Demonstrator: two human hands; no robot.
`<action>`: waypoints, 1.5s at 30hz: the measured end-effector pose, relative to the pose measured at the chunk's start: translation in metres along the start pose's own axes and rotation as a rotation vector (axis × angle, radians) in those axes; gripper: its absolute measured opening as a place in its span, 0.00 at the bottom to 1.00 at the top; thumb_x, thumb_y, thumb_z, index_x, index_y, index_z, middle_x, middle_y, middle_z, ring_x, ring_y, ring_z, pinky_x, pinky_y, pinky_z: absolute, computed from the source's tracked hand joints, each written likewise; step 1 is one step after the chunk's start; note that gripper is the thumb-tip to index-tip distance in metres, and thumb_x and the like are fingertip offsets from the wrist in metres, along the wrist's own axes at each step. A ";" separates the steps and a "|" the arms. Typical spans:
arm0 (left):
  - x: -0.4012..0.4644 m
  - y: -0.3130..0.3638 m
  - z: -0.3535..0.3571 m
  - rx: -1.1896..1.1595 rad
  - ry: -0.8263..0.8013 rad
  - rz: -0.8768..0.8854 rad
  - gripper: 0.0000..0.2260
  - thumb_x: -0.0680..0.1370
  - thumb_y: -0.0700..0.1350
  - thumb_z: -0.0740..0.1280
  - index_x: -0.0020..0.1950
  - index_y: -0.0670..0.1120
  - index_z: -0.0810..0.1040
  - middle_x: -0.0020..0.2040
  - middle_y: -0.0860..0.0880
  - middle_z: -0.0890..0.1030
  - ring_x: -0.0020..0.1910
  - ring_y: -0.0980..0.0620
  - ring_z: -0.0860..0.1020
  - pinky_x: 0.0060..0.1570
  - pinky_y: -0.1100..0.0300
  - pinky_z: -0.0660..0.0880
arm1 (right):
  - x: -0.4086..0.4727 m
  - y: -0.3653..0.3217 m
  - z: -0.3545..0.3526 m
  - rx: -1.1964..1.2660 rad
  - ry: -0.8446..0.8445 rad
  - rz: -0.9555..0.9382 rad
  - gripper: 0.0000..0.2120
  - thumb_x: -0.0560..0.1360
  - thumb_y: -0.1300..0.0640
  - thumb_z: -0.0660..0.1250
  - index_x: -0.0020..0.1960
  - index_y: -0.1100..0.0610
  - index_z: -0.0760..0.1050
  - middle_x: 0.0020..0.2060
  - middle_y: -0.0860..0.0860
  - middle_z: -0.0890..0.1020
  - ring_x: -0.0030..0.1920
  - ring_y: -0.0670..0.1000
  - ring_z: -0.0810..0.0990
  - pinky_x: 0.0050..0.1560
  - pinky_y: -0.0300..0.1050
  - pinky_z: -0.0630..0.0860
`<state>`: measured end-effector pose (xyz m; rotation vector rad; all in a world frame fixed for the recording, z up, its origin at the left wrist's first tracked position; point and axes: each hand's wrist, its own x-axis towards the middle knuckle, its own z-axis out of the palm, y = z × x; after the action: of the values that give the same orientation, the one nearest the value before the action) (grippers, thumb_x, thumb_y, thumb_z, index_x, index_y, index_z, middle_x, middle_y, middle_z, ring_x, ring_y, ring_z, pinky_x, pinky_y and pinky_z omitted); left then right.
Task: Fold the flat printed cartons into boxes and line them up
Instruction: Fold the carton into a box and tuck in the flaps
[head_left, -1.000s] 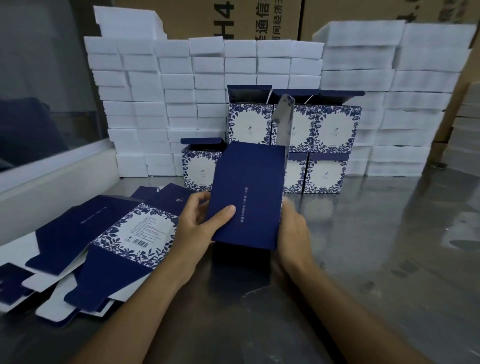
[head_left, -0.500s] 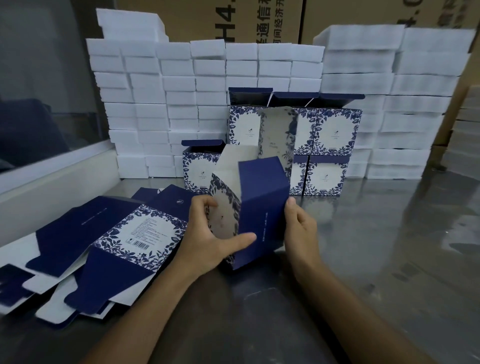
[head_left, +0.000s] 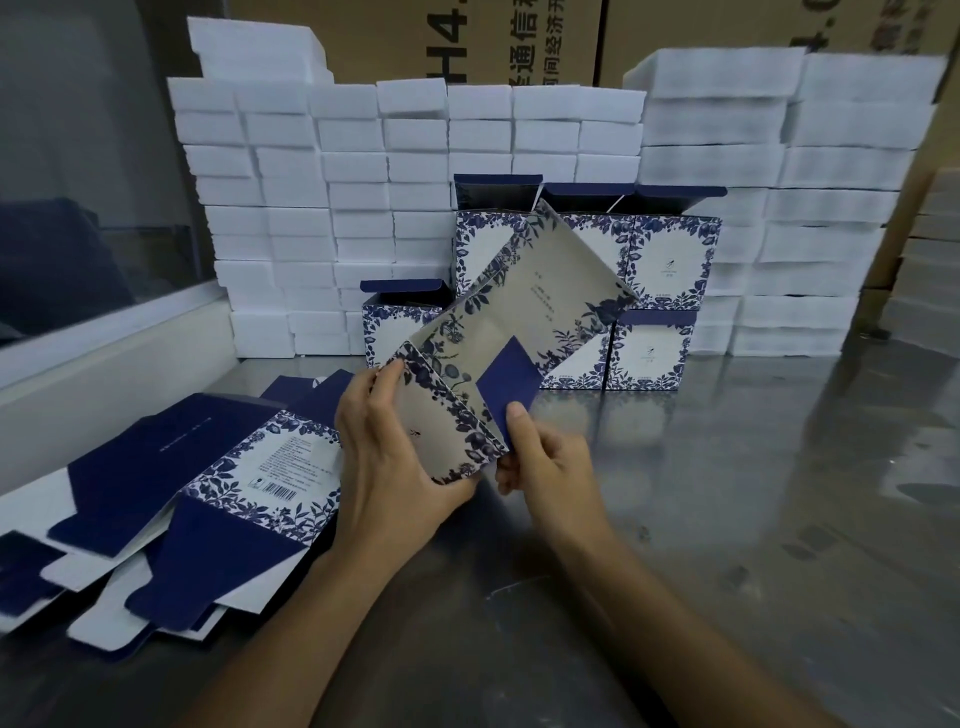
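Two hands hold a half-opened floral carton (head_left: 519, 317) tilted above a steel table (head_left: 727, 493). The left hand (head_left: 384, 457) grips its lower left corner; the right hand (head_left: 545, 467) pinches a navy flap (head_left: 506, 379) beside it

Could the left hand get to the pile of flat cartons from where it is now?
Probably yes, but not right away. The pile of flat cartons lies just beside the left hand with nothing between them. But that hand is gripping the half-opened carton, so it would have to let go first.
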<state>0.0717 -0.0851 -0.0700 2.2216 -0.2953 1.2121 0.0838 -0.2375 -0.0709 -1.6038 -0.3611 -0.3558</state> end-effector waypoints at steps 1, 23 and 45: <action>0.000 -0.001 0.000 0.019 -0.001 0.010 0.54 0.58 0.51 0.83 0.74 0.46 0.53 0.72 0.37 0.60 0.73 0.38 0.60 0.66 0.36 0.68 | 0.000 0.000 0.000 -0.006 -0.006 0.002 0.27 0.84 0.47 0.60 0.34 0.65 0.73 0.25 0.49 0.76 0.27 0.47 0.74 0.34 0.44 0.73; -0.002 -0.002 0.001 0.007 -0.094 0.090 0.55 0.56 0.48 0.83 0.74 0.47 0.53 0.72 0.41 0.59 0.72 0.39 0.62 0.64 0.44 0.70 | 0.002 0.001 -0.013 0.122 0.135 0.316 0.31 0.84 0.52 0.60 0.21 0.51 0.65 0.23 0.50 0.67 0.24 0.47 0.62 0.26 0.38 0.62; -0.003 0.005 -0.002 -0.105 -0.142 0.146 0.54 0.58 0.53 0.83 0.74 0.49 0.54 0.72 0.44 0.60 0.73 0.44 0.63 0.66 0.55 0.65 | 0.011 -0.007 -0.030 0.207 0.387 0.403 0.24 0.81 0.57 0.60 0.27 0.53 0.61 0.19 0.48 0.65 0.23 0.48 0.63 0.26 0.40 0.62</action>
<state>0.0667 -0.0887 -0.0693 2.2302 -0.5739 1.0878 0.0898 -0.2667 -0.0578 -1.3291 0.2145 -0.2981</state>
